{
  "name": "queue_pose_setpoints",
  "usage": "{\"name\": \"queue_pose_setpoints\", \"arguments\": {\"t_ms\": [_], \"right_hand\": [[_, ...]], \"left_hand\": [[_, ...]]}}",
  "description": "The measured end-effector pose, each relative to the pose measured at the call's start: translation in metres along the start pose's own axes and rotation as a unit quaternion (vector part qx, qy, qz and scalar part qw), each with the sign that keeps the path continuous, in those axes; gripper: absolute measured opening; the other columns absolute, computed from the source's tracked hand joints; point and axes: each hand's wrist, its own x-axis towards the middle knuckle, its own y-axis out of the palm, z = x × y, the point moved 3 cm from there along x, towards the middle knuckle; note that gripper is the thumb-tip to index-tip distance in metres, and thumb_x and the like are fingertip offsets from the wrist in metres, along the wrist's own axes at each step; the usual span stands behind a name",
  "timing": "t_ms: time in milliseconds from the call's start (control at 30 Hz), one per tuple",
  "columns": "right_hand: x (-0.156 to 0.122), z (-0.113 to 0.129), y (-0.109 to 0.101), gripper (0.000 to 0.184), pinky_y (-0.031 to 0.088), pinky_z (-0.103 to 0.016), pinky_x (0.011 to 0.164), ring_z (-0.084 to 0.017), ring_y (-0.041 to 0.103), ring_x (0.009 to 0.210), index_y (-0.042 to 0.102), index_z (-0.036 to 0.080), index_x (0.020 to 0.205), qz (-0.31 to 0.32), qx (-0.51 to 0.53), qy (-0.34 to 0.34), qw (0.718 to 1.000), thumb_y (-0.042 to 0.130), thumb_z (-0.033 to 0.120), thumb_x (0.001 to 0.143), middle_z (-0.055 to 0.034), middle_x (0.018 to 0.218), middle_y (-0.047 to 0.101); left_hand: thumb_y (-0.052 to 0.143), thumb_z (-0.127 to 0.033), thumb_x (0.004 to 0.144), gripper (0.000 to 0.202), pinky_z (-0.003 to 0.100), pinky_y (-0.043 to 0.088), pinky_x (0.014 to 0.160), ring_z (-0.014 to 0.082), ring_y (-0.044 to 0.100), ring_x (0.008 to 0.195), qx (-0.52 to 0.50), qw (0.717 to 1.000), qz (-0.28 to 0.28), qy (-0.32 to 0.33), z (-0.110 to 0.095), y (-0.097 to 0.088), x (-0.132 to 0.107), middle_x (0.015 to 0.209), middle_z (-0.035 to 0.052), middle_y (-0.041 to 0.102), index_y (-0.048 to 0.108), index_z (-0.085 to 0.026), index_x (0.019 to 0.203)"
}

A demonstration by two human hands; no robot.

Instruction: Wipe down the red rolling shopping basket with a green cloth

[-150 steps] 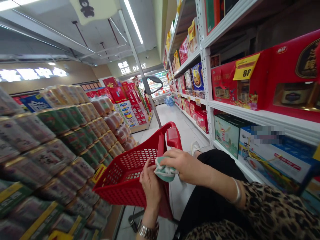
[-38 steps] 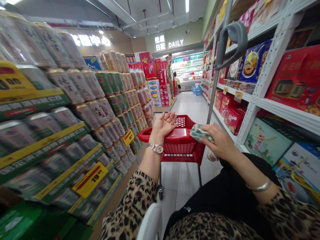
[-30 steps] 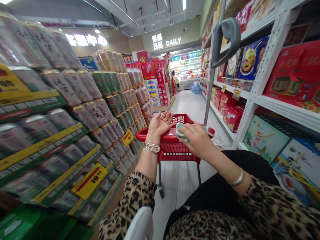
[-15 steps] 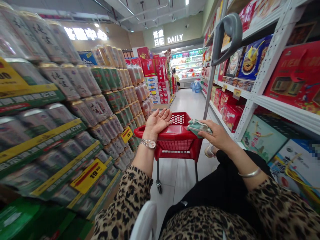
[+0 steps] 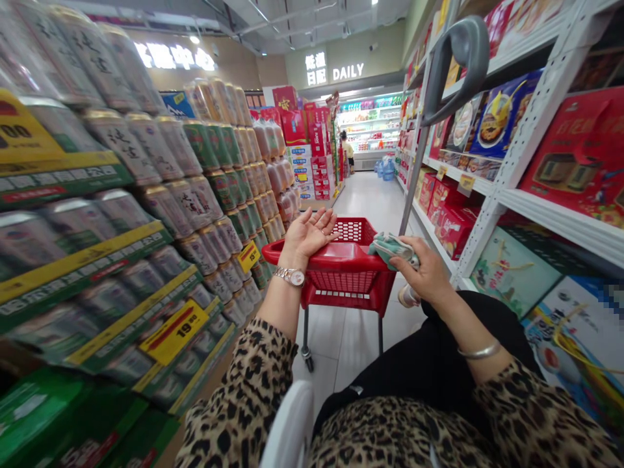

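A red shopping trolley stands in the aisle in front of me, its grey handle raised on a pole at the right. My left hand rests palm up on the trolley's near rim, fingers spread and empty. My right hand is closed on a folded green and white cloth and presses it on the right end of the rim. A watch is on my left wrist and a silver bangle on my right.
Stacked drink cans with yellow price tags fill the left side. White shelves with red and blue gift boxes line the right. The tiled aisle runs ahead; a person stands far down it.
Over the last second my right hand slid the cloth from the middle of the rim to its right end. My left hand stayed palm up on the rim.
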Motion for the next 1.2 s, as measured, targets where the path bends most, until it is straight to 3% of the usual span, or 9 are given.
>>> {"name": "queue_pose_setpoints", "arguments": {"t_ms": [467,900,1067,1200], "right_hand": [[-0.022,0.028,0.002,0.037,0.053,-0.051,0.097,-0.031,0.065,0.110,0.058,0.025,0.125,-0.016,0.020,-0.031,0.999,0.056,0.048,0.095,-0.0118,0.117,0.069],[-0.035,0.038,-0.008,0.038,0.052,-0.053,0.099,-0.032,0.063,0.115,0.058,0.024,0.128,-0.046,0.000,-0.043,0.998,0.057,0.045,0.095,-0.0136,0.119,0.068],[-0.024,0.057,-0.012,0.032,0.053,-0.049,0.095,-0.030,0.065,0.109,0.058,0.024,0.126,-0.001,-0.045,-0.049,0.998,0.053,0.040,0.099,-0.0121,0.116,0.069],[-0.006,0.087,0.006,0.028,0.052,-0.050,0.090,-0.032,0.062,0.102,0.064,0.021,0.120,0.071,-0.151,-0.080,0.983,0.062,0.034,0.095,-0.0138,0.119,0.069]], "left_hand": [[0.041,-0.032,0.101,0.032,0.060,0.038,0.110,0.0214,0.073,0.082,0.006,1.000,-0.016,0.016,-0.011,-0.004,-0.014,0.078,0.0052,0.074,0.065,-0.016,0.088],[0.047,-0.030,0.098,0.024,0.058,0.048,0.100,0.0235,0.073,0.082,-0.006,1.000,-0.018,0.018,-0.004,0.000,-0.006,0.081,0.0075,0.074,0.066,-0.016,0.099],[0.046,-0.031,0.099,0.024,0.058,0.049,0.098,0.0236,0.073,0.081,0.025,1.000,-0.009,0.013,-0.001,0.003,-0.001,0.083,0.0084,0.074,0.065,-0.015,0.097],[0.046,-0.030,0.099,0.025,0.056,0.050,0.098,0.0227,0.072,0.079,0.044,0.999,-0.011,0.014,0.004,0.007,0.000,0.082,0.0077,0.073,0.065,-0.016,0.092]]}}
